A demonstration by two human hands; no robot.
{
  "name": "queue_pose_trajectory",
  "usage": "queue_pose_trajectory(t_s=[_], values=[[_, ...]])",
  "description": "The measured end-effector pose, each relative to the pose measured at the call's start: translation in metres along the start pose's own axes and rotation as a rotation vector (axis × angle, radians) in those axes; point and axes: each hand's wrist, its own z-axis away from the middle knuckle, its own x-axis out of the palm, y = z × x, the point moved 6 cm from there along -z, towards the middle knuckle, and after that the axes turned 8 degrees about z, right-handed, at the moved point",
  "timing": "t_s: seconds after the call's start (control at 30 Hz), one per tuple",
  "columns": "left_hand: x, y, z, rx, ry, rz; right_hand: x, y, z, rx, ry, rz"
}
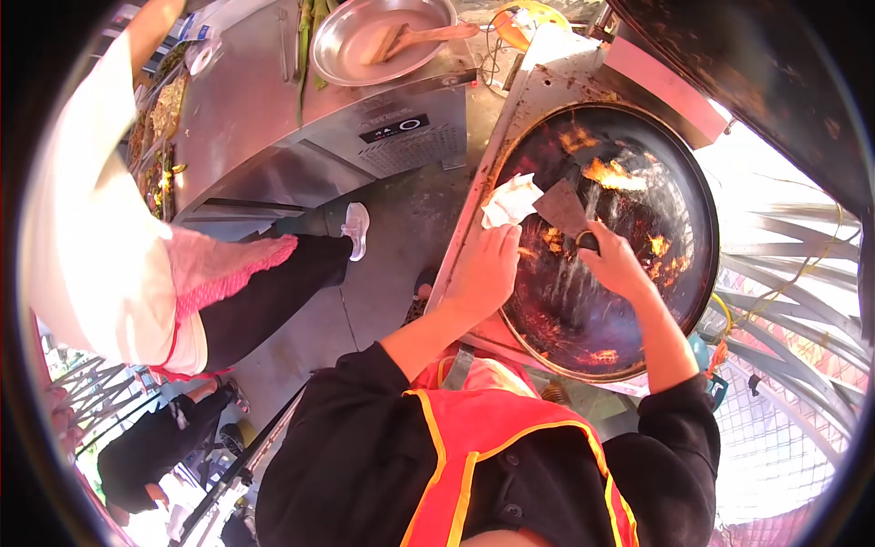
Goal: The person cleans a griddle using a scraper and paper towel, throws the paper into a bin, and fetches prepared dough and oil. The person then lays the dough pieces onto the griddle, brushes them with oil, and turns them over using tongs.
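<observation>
Over a large round black griddle (674,283) with brown and orange residue, my right hand (612,260) is closed round the handle of a flat metal scraper (561,208). The scraper's blade points up and left, close to a crumpled white paper or cloth (510,201) at the griddle's left edge. My left hand (488,269) lies at that same edge, just below the white piece, its fingertips near or touching it. Its fingers lie close together, and whether they grip the piece cannot be made out.
A metal pan (337,46) with a wooden-handled tool (410,38) stands on the steel counter (246,100). Another person (109,264) stands at the left. A dark round lid or pan (775,82) rises at the upper right. A yellow bowl (513,29) is behind the griddle.
</observation>
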Motion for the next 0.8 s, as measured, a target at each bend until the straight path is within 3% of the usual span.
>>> queue_pose_trajectory(t_s=[0.03,0.1,0.17,0.27,0.37,0.57,0.67,0.8], values=[[0.01,0.002,0.001,0.001,-0.044,-0.006,0.013,0.003,-0.004,0.046,-0.005,-0.079],[0.017,0.0,-0.007,-0.164,-0.14,0.017,0.014,-0.015,-0.008,-0.035,0.012,0.007],[0.02,0.002,-0.012,-0.335,-0.214,0.078,-0.002,-0.027,-0.012,0.01,0.005,0.104],[0.046,-0.016,-0.008,-0.403,0.01,0.179,-0.007,-0.029,-0.017,-0.064,0.068,0.154],[0.055,-0.023,-0.009,-0.667,-0.054,0.364,0.004,-0.034,-0.017,-0.089,0.046,0.133],[0.069,-0.034,-0.005,-0.762,0.09,0.559,0.043,-0.043,-0.015,-0.104,0.19,0.185],[0.088,-0.051,0.002,-0.744,0.41,0.944,0.052,-0.042,-0.026,-0.121,0.228,0.123],[0.072,-0.035,0.0,-0.882,0.451,0.957,0.054,-0.042,-0.029,-0.154,0.217,0.096]])
